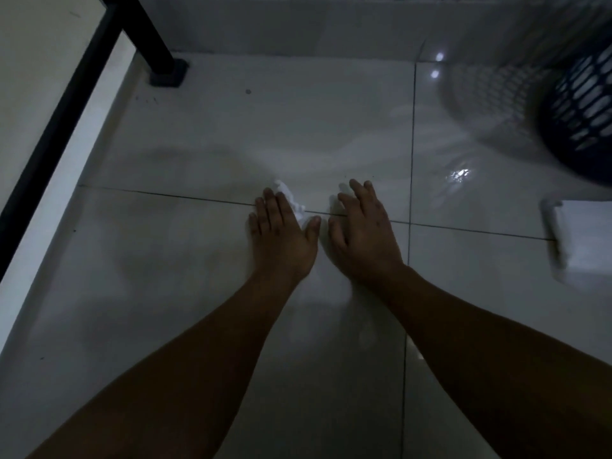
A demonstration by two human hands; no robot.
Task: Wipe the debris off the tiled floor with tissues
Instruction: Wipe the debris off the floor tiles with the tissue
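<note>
**Both palms down on the tiles, tissue under the left**

Starting nearest the lens with two bare forearms (205, 352), stretched forward and closing in on each other over the glossy tiled floor (165, 266). Out to the left hand (281, 233) now: flat, fingers straight, pressing down on a crumpled white tissue (293, 198), not clenched round it. Tissue right across a grout line, peeking out past the fingertips and down beside the thumb. Just beside, not touching, the right hand (362, 231): palm down, fingers spread and loose, grasping nothing plain to see. Something pale by its fingertips, tissue or glare, cannot tell. Both hands just left of the crossing of the grout lines. Well beyond them, a dark speck (248, 91) on the far tile, near the foot of a black table leg (154, 34). Over at the right edge, a white roll of paper (578, 241) lying on the floor, blurred. Behind that, a dark perforated basket (583, 120), mirrored in the shine.
</note>
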